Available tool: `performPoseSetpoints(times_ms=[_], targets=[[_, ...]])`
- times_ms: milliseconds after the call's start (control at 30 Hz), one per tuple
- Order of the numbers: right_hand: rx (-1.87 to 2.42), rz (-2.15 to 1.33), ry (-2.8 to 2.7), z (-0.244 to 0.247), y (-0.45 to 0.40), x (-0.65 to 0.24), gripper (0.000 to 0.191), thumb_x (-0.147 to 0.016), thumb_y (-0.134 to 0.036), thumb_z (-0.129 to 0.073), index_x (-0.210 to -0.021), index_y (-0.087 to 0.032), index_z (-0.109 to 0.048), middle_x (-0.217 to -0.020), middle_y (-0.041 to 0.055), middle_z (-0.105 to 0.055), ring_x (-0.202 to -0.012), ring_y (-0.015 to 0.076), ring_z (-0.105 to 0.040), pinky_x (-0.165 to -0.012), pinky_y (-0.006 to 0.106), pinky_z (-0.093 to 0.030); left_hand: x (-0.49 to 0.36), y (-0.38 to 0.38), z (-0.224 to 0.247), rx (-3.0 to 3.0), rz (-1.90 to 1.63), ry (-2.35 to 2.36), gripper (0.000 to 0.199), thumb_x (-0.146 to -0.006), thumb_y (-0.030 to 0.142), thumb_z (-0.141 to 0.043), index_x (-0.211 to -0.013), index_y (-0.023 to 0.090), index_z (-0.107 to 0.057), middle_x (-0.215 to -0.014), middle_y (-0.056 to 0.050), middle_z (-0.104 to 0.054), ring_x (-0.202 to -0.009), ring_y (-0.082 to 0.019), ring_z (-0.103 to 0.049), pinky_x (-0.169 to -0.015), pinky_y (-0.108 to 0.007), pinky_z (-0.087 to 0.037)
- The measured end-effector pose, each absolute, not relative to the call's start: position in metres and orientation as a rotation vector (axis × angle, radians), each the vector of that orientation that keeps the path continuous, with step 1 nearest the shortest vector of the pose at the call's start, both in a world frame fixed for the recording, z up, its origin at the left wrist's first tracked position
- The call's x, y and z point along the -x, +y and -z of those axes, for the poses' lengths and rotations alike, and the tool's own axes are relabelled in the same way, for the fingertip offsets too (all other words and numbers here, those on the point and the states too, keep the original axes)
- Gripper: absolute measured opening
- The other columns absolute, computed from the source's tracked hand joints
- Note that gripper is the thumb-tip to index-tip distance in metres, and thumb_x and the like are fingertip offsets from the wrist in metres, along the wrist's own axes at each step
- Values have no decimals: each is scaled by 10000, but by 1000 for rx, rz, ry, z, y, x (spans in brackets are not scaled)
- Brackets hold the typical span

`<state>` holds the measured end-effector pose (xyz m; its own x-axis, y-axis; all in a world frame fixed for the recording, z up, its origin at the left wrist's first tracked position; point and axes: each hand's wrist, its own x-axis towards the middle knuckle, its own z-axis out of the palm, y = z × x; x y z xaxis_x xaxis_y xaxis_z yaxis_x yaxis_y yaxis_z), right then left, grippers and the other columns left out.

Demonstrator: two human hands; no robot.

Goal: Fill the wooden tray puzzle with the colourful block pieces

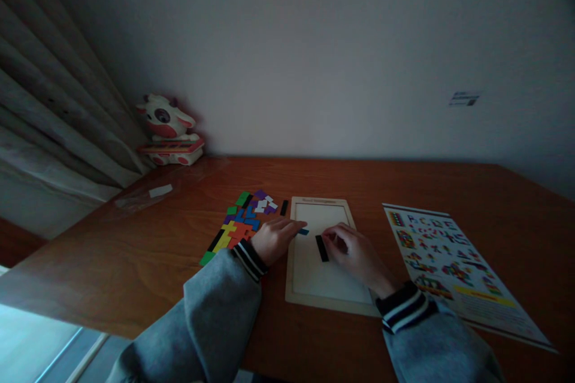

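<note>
A pale wooden tray (pixel 291 287) lies on the brown table. Over its left edge is my left hand (pixel 276 238), its fingertips at a small blue piece (pixel 303 231) inside the tray. My right hand (pixel 353 251) is over the tray's middle, thumb and index finger pinched at the upper end of a black bar (pixel 322 248). Left of the tray, many coloured pieces (pixel 240 232) in green, yellow, orange, blue, purple and white lie close together. Another black bar (pixel 284 207) lies just outside the tray's upper left corner.
To the right lies a printed pattern sheet (pixel 458 257). A cow-shaped toy (pixel 171 131) stands at the back left, near the curtain (pixel 58 84). Clear plastic with a white label (pixel 160 191) lies at the left of the brown table (pixel 135 275). The wall rises behind.
</note>
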<state>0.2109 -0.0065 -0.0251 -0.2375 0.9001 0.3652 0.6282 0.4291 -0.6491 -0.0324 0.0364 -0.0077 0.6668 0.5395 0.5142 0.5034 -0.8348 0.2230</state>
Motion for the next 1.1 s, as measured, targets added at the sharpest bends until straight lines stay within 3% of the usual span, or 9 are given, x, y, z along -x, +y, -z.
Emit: performPoseSetpoints(times_ms=[300, 500, 900, 1100], targets=[[1289, -452, -2007, 21, -6, -211, 110, -928, -286, -558, -952, -227, -646, -911, 43, -665, -801, 180, -636, -719, 318, -519, 26, 38, 20, -2681, -907, 917, 241, -968, 122, -479, -1076, 181, -686, -1128, -81, -706, -1015, -161, -692, -889, -297, -584], [1287, -425, -2043, 21, -6, -212, 161, -876, -314, -656, -1016, -235, -652, -995, 46, -663, -930, 204, -633, -840, 357, -515, 24, 39, 19, -2634, -988, 899, 211, -968, 137, -495, -1063, 165, -681, -1107, -86, -714, -1020, -168, -691, -906, -306, -578], [1266, -444, -2039, 24, -6, -213, 142, -890, -304, -629, -1012, -236, -655, -996, 49, -670, -912, 197, -642, -827, 349, -532, 21, 37, 15, -2577, -979, 1011, 287, -881, 91, -543, -1110, 188, -686, -1063, -68, -704, -952, -160, -691, -853, -277, -579], [1259, -440, -2056, 24, -6, -213, 152, -896, -318, -622, -1018, -236, -662, -1005, 55, -670, -934, 205, -643, -827, 357, -534, 20, 38, 14, -2442, -1005, 1006, 194, -904, 134, -566, -1036, 176, -702, -1008, -60, -741, -923, -165, -700, -844, -281, -571]])
